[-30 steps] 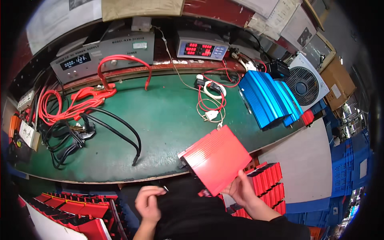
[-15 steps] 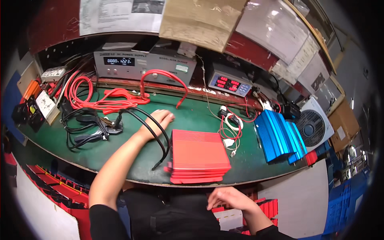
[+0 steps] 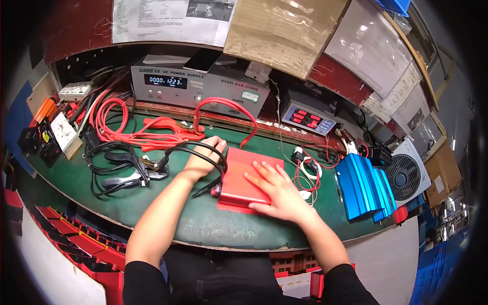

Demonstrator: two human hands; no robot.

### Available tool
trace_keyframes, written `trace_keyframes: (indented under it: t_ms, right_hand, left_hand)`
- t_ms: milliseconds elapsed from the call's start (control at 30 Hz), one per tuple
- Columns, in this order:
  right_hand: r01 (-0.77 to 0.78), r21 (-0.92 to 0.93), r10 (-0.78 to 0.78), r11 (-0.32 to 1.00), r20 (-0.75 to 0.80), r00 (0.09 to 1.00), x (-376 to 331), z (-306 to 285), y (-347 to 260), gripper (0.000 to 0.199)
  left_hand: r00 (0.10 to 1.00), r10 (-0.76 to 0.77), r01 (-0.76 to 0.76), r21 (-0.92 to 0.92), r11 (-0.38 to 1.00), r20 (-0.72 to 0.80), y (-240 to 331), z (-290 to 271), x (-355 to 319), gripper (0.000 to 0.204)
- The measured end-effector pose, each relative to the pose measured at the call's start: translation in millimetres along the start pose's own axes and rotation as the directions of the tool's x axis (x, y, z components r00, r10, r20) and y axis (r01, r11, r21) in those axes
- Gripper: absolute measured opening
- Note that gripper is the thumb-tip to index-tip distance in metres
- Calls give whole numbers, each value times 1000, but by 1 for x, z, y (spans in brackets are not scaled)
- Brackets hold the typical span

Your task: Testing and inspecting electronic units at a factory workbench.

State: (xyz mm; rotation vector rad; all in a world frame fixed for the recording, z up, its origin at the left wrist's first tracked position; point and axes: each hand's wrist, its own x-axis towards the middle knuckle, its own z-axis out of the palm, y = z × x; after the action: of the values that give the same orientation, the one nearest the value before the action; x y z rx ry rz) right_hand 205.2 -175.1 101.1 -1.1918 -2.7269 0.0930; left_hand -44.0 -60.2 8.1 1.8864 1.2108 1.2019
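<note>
A red box (image 3: 244,179) lies flat on the green worktop (image 3: 168,223), near the middle and a little back from its front edge. The right hand (image 3: 277,192) rests spread and flat on the box's top. The left hand (image 3: 203,158) lies at the box's left end, fingers loosely curled among black cables (image 3: 195,151), gripping nothing clearly. A blue box (image 3: 363,185) stands toward the right end.
</note>
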Motion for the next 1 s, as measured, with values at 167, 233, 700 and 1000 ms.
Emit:
trace_keyframes:
  t_ms: [167, 233, 700, 1000]
  right_hand:
    - [104, 694, 167, 712, -311, 936, 10, 41, 85, 51]
    - [104, 798, 397, 593, -402, 825, 1, 57, 97, 54]
    - [58, 932, 436, 357, -221, 872, 13, 60, 98, 55]
    - [341, 631, 138, 697, -585, 799, 2, 48, 95, 77]
  left_hand:
    - [954, 134, -140, 3, 990, 270, 36, -8, -7, 56]
    - [915, 139, -152, 6, 988, 380, 50, -15, -10, 76]
    - [808, 205, -396, 252, 883, 552, 75, -16, -14, 121]
    - [872, 137, -106, -92, 990, 471, 68, -25, -8, 106]
